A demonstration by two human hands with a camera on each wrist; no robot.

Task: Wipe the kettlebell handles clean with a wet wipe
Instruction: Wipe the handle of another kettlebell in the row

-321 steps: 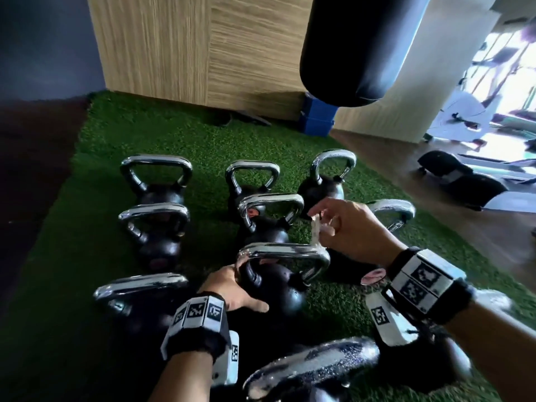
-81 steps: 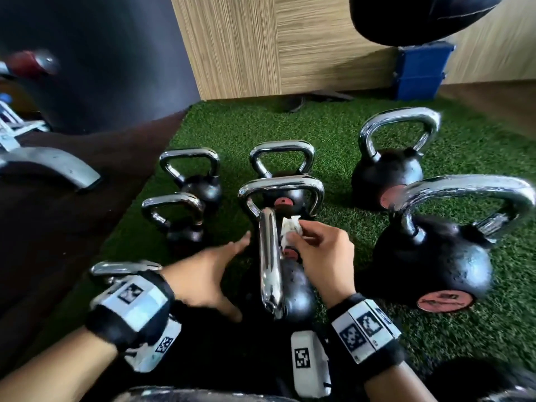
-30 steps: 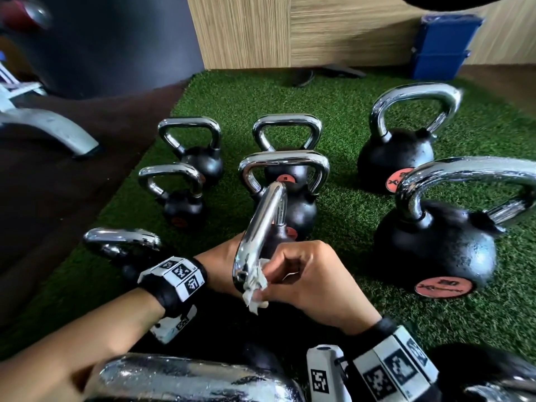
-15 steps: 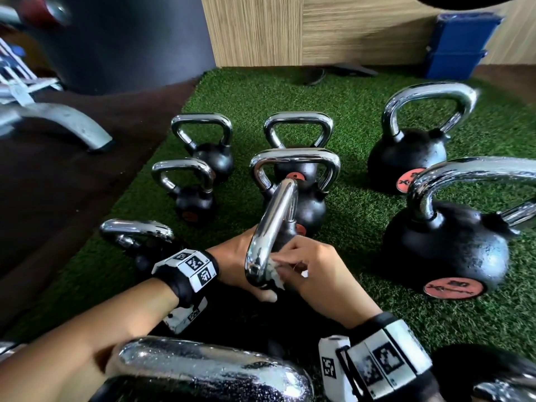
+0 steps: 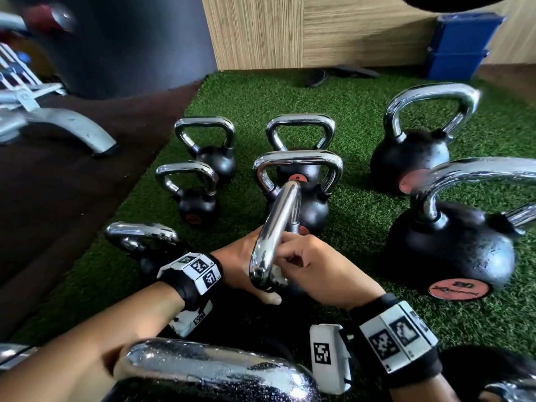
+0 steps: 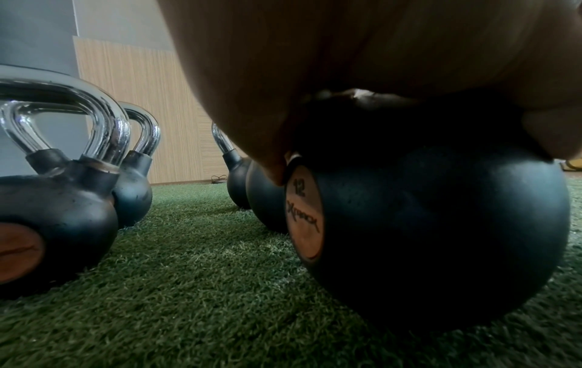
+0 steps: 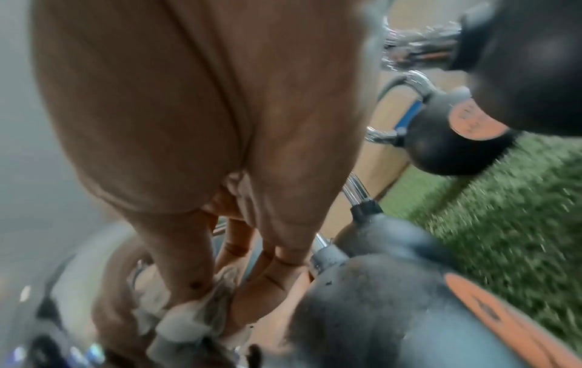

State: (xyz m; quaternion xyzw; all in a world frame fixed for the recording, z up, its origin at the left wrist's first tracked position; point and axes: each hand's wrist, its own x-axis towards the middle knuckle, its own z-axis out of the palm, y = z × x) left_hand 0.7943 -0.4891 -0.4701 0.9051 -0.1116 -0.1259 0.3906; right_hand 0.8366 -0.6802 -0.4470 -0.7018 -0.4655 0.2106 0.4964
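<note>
A black kettlebell (image 6: 440, 224) marked 12 stands on the turf, its chrome handle (image 5: 275, 227) edge-on to me in the head view. My left hand (image 5: 237, 262) lies over the top of the ball, thumb and fingers curled round it. My right hand (image 5: 285, 256) pinches a crumpled white wet wipe (image 5: 277, 281) against the near bend of that handle. In the right wrist view the wipe (image 7: 189, 316) bunches between thumb and fingertips beside the kettlebell's ball (image 7: 362, 311). Most of the wipe is hidden behind the handle in the head view.
Several other chrome-handled kettlebells stand around on the green turf (image 5: 348, 105): a large one (image 5: 452, 250) close on the right, a small one (image 5: 142, 236) by my left wrist, a wet handle (image 5: 214, 369) under my forearms. A bench foot (image 5: 58, 126) and blue boxes (image 5: 461, 44) lie farther off.
The kettlebell has been turned edge-on. My right hand has brought the wipe from the far leg to the near bend, where it now sits tucked against the chrome instead of hanging loose.
</note>
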